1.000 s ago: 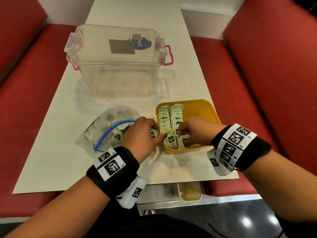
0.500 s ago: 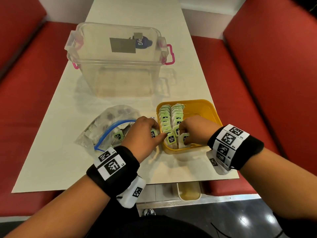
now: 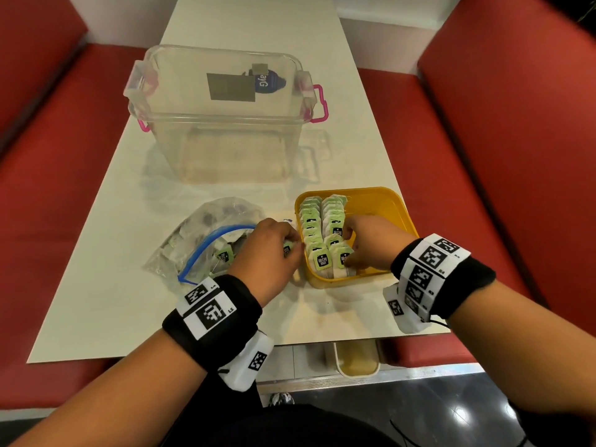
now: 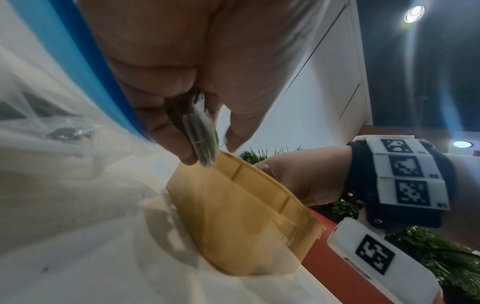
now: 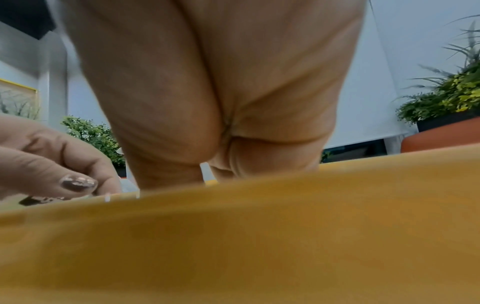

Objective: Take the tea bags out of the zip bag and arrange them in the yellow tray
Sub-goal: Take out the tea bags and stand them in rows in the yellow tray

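The yellow tray (image 3: 380,196) sits near the table's front edge and holds two rows of green-tagged tea bags (image 3: 311,227) along its left side. My right hand (image 3: 348,246) reaches into the tray, fingers and thumb curled round the near tea bags of the second row. The tray wall (image 5: 259,236) hides those fingertips in the right wrist view. Just left of the tray, my left hand (image 3: 290,250) pinches a few tea bags (image 4: 202,131) above the tray's rim (image 4: 233,205). The clear zip bag (image 3: 206,240) with a blue seal lies open on the left, more tea bags (image 3: 224,255) inside.
A clear lidded plastic box (image 3: 222,117) with pink latches stands behind the tray and bag. Red bench seats (image 3: 503,188) flank the narrow white table (image 3: 96,285). The front table edge runs just under my wrists.
My right hand's fingers have crept a little farther along the second row in the tray. The left hand has stayed beside the tray with its tea bags.
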